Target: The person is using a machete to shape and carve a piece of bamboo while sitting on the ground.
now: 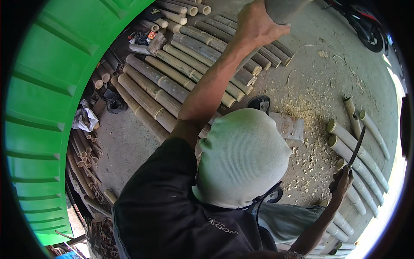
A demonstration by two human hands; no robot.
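Note:
Neither of my own hands shows. Close in front of me is another person in a pale knit cap (243, 157) and a black shirt (168, 203). One of that person's hands (261, 23) is raised at the top, wrapped round a grey rounded thing (286, 9) that the picture's edge cuts off; its kind is unclear. Their other hand (341, 179), at the right, grips a long knife (357, 147), its dark blade pointing up and away. Beneath the knife lie pale bamboo poles (355, 166). Pale chips (302, 172) are scattered over the floor near the person's legs.
Rows of cut bamboo poles (185, 64) cover the floor at the back left. A flat board (289, 126) lies beyond the cap. A green ridged surface (39, 108) curves along the left. Thin bamboo pieces (84, 149) lie near it. A motorcycle (368, 32) stands far right.

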